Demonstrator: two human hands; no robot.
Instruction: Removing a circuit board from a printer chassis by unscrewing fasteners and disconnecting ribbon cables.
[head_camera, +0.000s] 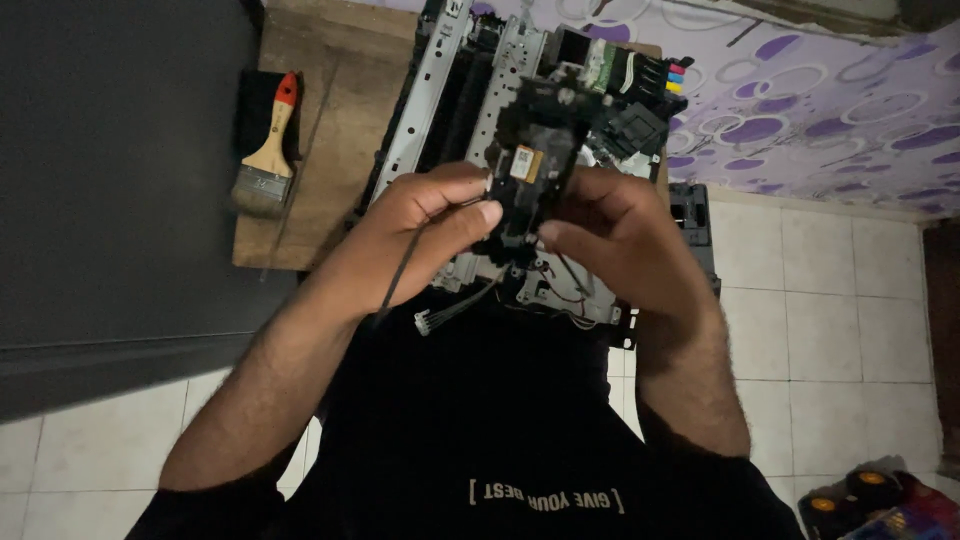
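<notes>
A small black printer part (533, 175) is held up in front of the opened printer chassis (470, 110), between both hands. It is pinched by the left hand (425, 225) on its left edge, thumb and forefinger pressed together against the plastic, the other fingers curled under. The right edge is gripped by the right hand (620, 235), thumb tip set low on the part's front, fingers wrapped behind. A small gold-brown chip patch (527, 163) is seen on the part's face, just above the left thumb.

A thin black cable (400, 275) is trailed down from the left hand across the wrist. A second wire with a white connector (424, 322) is hung below the part, toward the person's chest.

The chassis is laid on a wooden board (340, 90), directly behind the held part; its metal frame rails are exposed. At the chassis's far right corner, a row of coloured ink cartridge tabs (675, 75) is visible. Left of the chassis, on the same board, a paintbrush with a wooden handle and red tip (268, 150) is laid, well apart from the hands.

Right of the chassis, a purple patterned cloth with white rings (820, 100) is spread. Below the chassis, white floor tiles (820, 300) are shown. A black shirt (480, 430) is worn by the person.
</notes>
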